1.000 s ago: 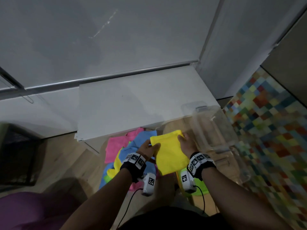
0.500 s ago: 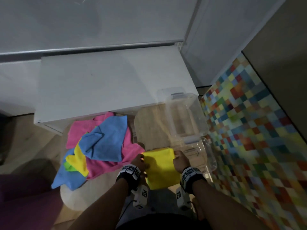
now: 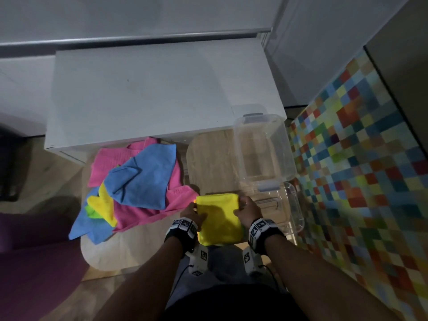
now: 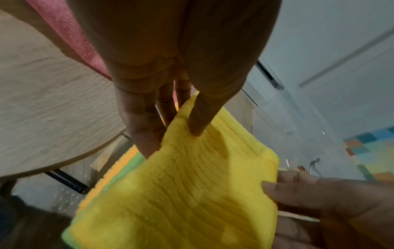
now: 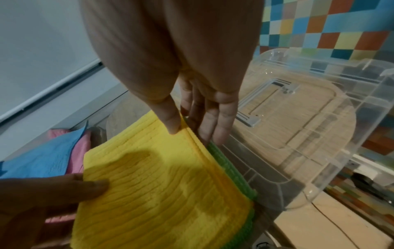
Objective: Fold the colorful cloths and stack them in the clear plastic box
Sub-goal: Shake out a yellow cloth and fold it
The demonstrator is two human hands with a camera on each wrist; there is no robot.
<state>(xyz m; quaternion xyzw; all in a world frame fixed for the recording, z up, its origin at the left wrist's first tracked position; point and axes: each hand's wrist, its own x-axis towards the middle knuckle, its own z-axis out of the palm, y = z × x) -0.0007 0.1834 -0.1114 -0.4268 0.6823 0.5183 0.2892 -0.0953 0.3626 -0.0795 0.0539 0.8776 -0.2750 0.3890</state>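
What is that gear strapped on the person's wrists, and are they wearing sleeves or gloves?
No gloves or sleeves show: both forearms and hands are bare. The left hand and right hand each have a black wrist band carrying white squares printed with black coded patterns. Below each band hangs a small white device with similar markers, trailing a thin black cable.

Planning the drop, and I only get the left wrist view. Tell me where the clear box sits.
Observer: The clear plastic box stands open, ahead of the right hand; no cloth shows inside.
Operator: Report its lid.
Observer: The lid lies flat, just right of the yellow cloth that both hands pinch.
Operator: Name what's unfolded.
Observer: Left of the left hand, a blue cloth lies on a pink cloth.
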